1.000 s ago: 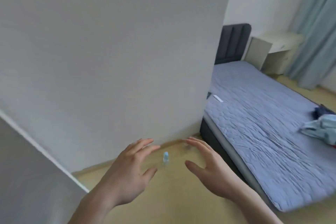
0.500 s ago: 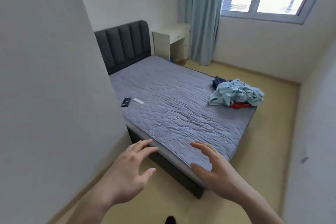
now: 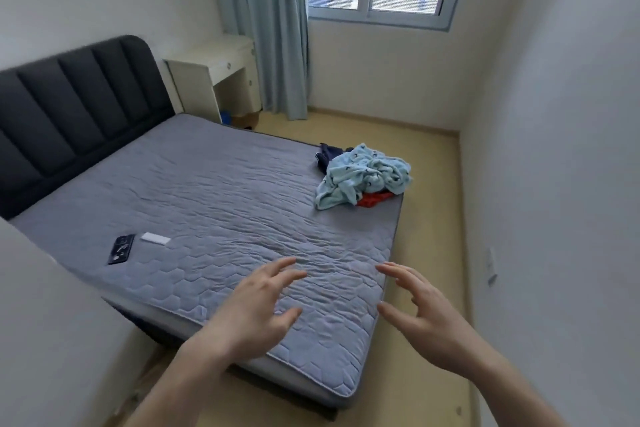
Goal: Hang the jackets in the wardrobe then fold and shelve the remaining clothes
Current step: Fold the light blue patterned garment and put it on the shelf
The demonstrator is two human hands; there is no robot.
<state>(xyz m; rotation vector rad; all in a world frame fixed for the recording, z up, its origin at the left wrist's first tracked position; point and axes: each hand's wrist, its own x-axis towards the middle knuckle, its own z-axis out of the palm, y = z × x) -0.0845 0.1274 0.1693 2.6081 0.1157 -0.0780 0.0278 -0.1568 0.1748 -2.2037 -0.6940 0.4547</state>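
At the foot of the bed [image 3: 214,204], toward two o'clock from your hands, lies the pile of clothes [image 3: 363,177]: a crumpled light blue garment on top, a dark blue piece [image 3: 327,153] showing behind it at twelve o'clock and a red piece [image 3: 374,199] poking out at five o'clock. Your left hand [image 3: 256,312] hovers above the near corner of the mattress, fingers spread wide and holding nothing. Your right hand [image 3: 420,315] hangs just beside it at three o'clock, over the bed's edge and the floor, fingers likewise spread and empty. At ten o'clock from your left hand, a dark phone [image 3: 121,248] and a small white remote [image 3: 156,238] rest on the mattress, near each other but apart. A white table [image 3: 211,69] stands beyond the headboard [image 3: 76,104], beside the curtain [image 3: 273,28].
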